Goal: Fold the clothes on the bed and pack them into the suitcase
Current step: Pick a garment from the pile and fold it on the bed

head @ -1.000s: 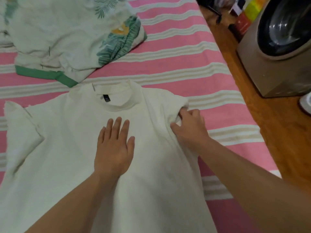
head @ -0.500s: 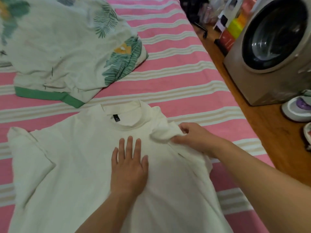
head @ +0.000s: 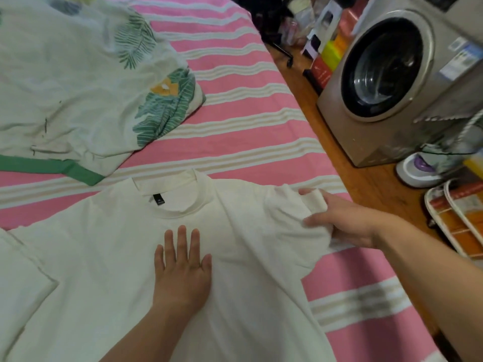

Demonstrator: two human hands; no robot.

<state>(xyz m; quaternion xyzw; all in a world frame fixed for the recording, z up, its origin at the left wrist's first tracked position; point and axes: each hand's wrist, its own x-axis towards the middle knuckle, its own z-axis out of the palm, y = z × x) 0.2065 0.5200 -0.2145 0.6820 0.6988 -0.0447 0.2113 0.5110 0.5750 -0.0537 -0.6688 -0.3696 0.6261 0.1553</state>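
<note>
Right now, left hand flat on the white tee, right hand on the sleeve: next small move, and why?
Probably fold the sleeve inward across the chest. The right hand pinches it at the bed's edge side, the left hand presses flat below the collar and pins the white t-shirt, which lies spread face up and not yet folded.

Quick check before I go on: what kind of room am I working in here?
Most likely a bedroom at home that also serves for laundry: a bed with a pink striped sheet, a front-loading washing machine on the wooden floor beside it.
</note>
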